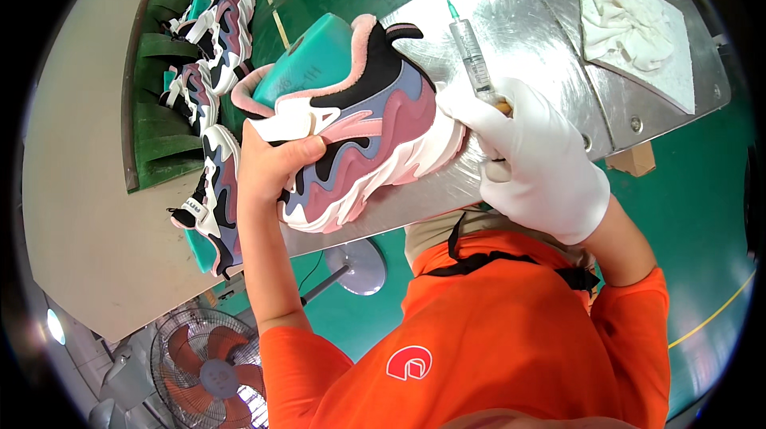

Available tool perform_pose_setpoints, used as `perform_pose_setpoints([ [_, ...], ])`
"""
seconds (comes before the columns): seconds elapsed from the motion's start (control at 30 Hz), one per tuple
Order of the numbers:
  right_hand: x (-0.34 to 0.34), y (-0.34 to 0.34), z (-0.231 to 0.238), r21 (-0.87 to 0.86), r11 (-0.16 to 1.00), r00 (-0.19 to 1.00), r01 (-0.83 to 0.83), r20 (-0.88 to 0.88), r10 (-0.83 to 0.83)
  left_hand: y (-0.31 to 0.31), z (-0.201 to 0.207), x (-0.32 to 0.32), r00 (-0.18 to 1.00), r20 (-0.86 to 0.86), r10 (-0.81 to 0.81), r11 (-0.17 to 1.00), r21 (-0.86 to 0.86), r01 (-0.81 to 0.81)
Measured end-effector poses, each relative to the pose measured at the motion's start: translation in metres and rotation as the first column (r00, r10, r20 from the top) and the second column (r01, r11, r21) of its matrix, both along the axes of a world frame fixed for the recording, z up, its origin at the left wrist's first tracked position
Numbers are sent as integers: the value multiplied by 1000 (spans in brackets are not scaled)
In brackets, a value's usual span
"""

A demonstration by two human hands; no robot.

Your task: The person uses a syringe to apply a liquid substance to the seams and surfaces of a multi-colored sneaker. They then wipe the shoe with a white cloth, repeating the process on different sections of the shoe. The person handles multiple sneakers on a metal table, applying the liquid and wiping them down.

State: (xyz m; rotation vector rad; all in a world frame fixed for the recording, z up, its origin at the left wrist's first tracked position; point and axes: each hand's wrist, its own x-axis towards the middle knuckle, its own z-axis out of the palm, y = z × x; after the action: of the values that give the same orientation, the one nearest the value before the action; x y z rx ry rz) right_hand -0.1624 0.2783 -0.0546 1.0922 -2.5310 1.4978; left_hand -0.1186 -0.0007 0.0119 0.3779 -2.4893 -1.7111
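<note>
A chunky sneaker (375, 126) in pink, mauve, blue-grey, black and white is tilted on its side before me, with a teal shoe last (307, 62) inside it. My bare left hand (279, 158) grips it around the strap and front, thumb pressed on the upper. A clear syringe (471, 54) with a green tapered tip is in my white-gloved right hand (538, 158), its tip pointing up and away from me. The gloved fingers wrap the lower end of the barrel, close beside the sole; whether they touch the sole I cannot tell.
Several similar sneakers (219, 38) lie on a green slotted rack (163, 102) at the left. A metal worktable (527, 22) carries a white cloth (630, 26) at the far right. Below left stands a fan (215, 373); a small cardboard box (632, 159) sits by the table's right edge.
</note>
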Motion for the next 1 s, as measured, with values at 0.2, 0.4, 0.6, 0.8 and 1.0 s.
perform_pose_setpoints([
  [0.2, -4, 7, -3, -87, 995, 997, -58, 54, 63, -1, 2, -1, 999, 43, -24, 999, 28, 22],
  [0.4, -5, 1, 2, -51, 967, 966, 250, -56, -252, -16, 1, 1, 992, 109, -63, 998, 24, 61],
  [0.6, -21, -36, 11, -72, 903, 885, 423, -179, -429, -4, 1, 5, 998, 20, -63, 998, 6, 62],
  [0.8, -45, -59, 4, 215, 820, 835, 531, -298, -463, 9, -2, 25, 994, -90, -56, 989, -142, 43],
  [1.0, -32, -6, 12, -86, 894, 897, 440, 95, -432, 28, -15, 56, 976, -170, 135, 962, -215, -170],
])
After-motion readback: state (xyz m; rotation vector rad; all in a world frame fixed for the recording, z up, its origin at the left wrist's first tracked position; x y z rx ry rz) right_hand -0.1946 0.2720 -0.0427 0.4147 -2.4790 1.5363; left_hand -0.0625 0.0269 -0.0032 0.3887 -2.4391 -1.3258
